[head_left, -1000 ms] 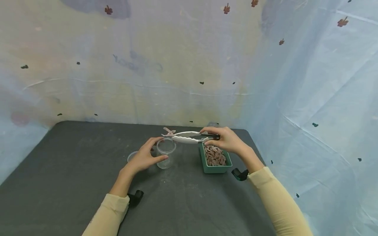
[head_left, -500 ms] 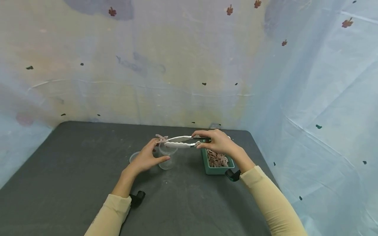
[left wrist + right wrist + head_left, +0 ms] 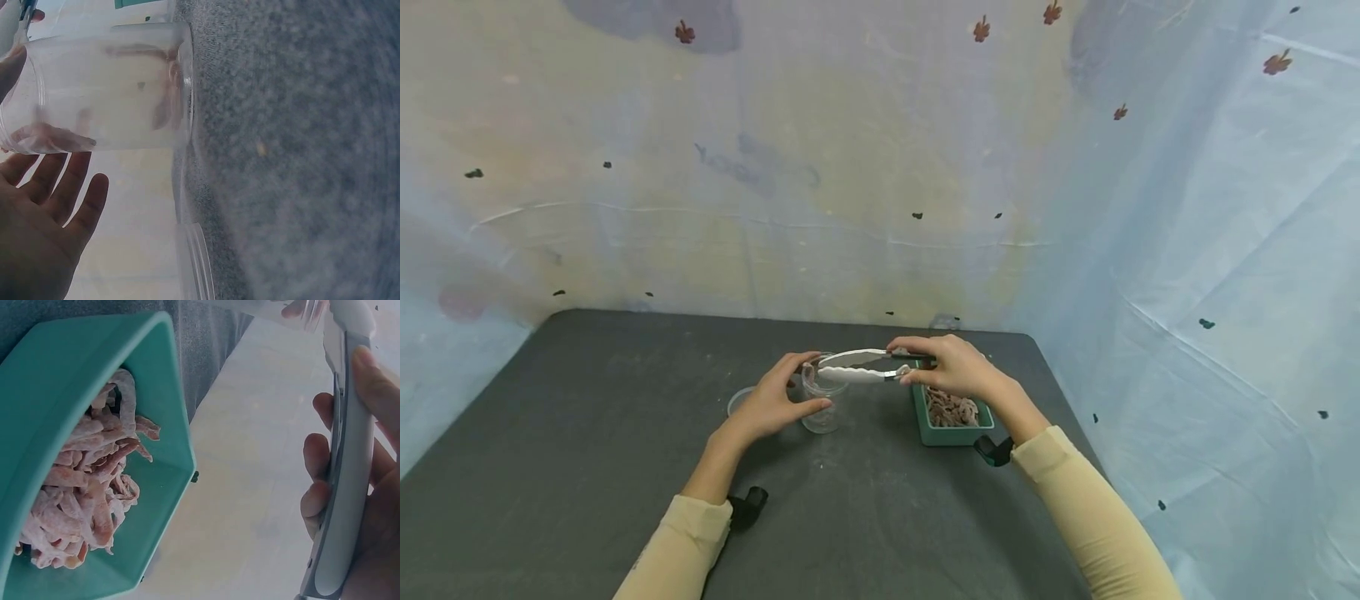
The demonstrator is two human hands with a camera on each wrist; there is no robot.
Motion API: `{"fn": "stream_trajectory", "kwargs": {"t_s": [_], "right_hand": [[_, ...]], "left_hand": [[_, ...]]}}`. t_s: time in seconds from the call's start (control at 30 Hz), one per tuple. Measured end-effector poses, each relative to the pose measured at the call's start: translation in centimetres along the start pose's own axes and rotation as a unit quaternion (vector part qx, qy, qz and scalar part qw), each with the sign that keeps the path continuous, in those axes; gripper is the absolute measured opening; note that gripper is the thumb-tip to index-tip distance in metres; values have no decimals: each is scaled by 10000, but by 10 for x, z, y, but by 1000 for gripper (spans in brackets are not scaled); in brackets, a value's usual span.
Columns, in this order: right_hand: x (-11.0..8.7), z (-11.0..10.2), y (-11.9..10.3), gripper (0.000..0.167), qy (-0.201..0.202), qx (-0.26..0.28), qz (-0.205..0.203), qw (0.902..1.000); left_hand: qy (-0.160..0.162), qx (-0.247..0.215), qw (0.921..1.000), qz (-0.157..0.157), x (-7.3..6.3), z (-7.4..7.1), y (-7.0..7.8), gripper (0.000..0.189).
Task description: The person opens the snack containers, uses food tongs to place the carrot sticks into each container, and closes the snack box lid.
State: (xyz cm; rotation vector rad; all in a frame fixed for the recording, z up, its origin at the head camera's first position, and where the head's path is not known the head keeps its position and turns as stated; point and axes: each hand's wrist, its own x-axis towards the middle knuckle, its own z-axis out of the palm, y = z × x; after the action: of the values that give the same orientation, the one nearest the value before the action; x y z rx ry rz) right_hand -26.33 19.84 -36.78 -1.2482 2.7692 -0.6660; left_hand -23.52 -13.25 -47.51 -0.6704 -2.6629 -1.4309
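My left hand (image 3: 769,400) steadies a clear plastic jar (image 3: 822,418) near its mouth, thumb on the near side and fingers around the far side. My right hand (image 3: 958,367) grips white-and-grey tongs (image 3: 853,375) by their handles. The tongs' tips are at the jar's mouth. Through the jar wall in the left wrist view, pinkish-brown strips (image 3: 169,87) lie by the base, and another strip (image 3: 53,136) shows near the mouth. More powdery strips (image 3: 87,494) are heaped in a green tub (image 3: 955,436) below the right hand.
A clear round lid (image 3: 195,259) lies on the dark table (image 3: 880,517) left of the jar, partly hidden by the left hand. Patterned plastic sheeting (image 3: 820,167) hangs behind the table and along its right side.
The tongs have moved left and down to the jar's mouth. The strips that stuck out from their tips no longer show above the rim. The left hand has stayed at the jar.
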Motion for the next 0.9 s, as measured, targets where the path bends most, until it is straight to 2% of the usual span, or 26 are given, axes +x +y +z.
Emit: {"fn": "stream_trajectory", "kwargs": {"t_s": [0.23, 0.5, 0.9], "right_hand": [[-2, 1, 1, 55, 91, -115, 29, 9999], [7, -1, -8, 55, 178, -710, 86, 9973], [25, -9, -14, 57, -412, -975, -13, 9944]], "left_hand": [[-7, -32, 10000, 36, -2, -1, -2, 83], [-2, 2, 10000, -78, -3, -1, -3, 87], [-43, 10, 9997, -230, -1, -1, -1, 89]]}}
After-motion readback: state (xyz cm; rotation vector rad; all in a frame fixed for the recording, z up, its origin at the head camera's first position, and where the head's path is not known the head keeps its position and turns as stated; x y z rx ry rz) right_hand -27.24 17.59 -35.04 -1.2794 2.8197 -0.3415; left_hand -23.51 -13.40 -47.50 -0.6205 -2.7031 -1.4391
